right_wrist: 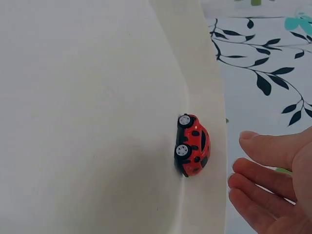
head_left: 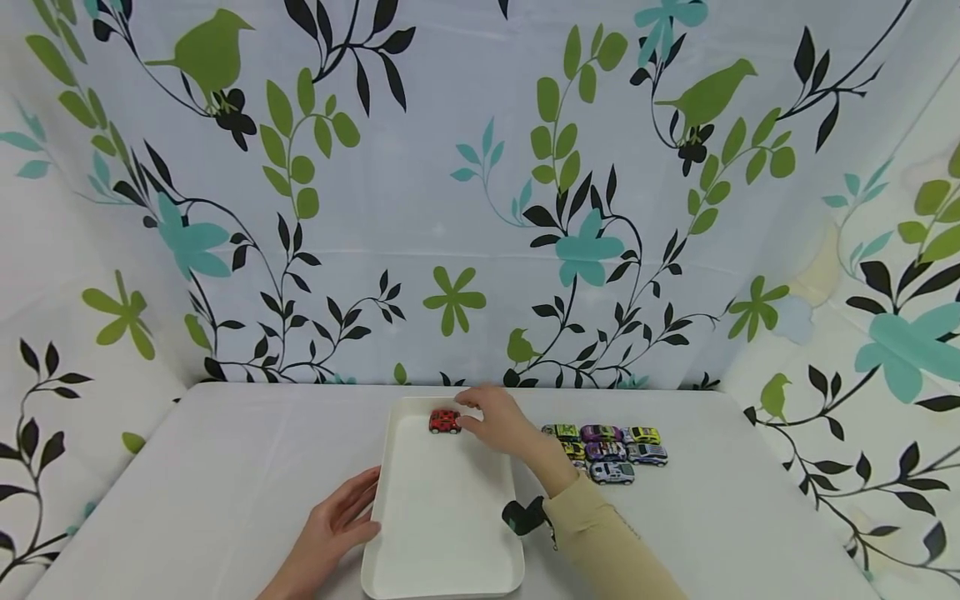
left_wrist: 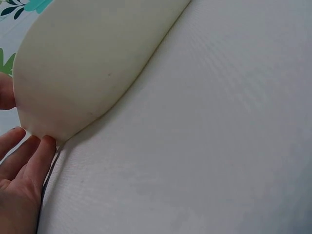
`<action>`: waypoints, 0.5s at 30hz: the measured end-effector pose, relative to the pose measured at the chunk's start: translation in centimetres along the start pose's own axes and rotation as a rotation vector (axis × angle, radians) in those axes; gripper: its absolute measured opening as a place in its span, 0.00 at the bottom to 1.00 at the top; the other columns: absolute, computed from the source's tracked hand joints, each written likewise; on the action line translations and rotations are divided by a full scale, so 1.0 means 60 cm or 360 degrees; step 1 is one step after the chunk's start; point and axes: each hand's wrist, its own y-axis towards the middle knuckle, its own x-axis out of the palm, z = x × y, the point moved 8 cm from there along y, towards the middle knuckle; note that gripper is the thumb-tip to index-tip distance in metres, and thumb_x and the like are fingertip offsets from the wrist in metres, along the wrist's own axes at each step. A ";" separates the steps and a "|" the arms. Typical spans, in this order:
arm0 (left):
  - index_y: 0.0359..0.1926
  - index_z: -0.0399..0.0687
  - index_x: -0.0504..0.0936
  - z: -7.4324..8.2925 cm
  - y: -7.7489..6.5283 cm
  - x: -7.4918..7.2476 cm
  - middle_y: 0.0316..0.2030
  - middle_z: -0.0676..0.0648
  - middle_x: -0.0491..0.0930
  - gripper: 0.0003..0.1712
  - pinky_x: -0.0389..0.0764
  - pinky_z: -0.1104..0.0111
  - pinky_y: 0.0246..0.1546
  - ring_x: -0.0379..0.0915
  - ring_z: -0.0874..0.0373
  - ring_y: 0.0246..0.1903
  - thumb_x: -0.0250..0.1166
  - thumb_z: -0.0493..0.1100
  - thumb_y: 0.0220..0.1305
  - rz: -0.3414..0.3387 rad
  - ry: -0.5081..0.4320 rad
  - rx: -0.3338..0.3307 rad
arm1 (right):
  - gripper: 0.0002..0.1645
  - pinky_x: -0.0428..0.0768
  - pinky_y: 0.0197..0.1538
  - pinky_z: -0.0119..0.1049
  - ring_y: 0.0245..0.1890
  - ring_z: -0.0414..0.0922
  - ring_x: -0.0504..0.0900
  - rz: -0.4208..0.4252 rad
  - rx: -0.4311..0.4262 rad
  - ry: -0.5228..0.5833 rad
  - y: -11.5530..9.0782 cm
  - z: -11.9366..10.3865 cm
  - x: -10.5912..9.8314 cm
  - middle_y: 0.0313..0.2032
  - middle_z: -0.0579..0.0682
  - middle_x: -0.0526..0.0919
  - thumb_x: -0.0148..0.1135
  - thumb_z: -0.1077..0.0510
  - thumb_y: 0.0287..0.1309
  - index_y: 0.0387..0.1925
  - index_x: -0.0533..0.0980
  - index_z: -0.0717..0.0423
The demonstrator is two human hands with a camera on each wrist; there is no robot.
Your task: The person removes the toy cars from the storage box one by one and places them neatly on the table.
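A small red toy car [head_left: 445,421] with black spots rests on its wheels inside the white tray [head_left: 448,533], by the far wall. Just right of the car, my right hand [head_left: 491,421] hovers over the tray's far right corner. In the right wrist view its thumb and fingers are spread apart, with a gap between them and the car. My left hand [head_left: 333,521] is at the tray's left side, thumb and fingertips touching it. Fingertips of the left hand [left_wrist: 24,165] meet the tray's outer side [left_wrist: 92,63] in the left wrist view.
Several toy cars [head_left: 611,450] stand in rows on the white table [head_left: 720,517], right of the tray. My right forearm partly covers them. A black device [head_left: 523,517] is at my right wrist, over the tray's right rim. A patterned curtain [head_left: 420,208] hangs behind the table.
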 end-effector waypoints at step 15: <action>0.74 0.42 0.62 0.004 -0.002 -0.001 0.74 0.41 0.61 0.40 0.75 0.76 0.62 0.63 0.57 0.70 0.67 0.36 0.64 -0.0005 0.0009 0.0027 | 0.22 0.82 0.59 0.41 0.54 0.47 0.82 -0.0058 0.0029 -0.0221 0.031 -0.003 0.059 0.51 0.52 0.85 0.67 0.69 0.57 0.54 0.81 0.57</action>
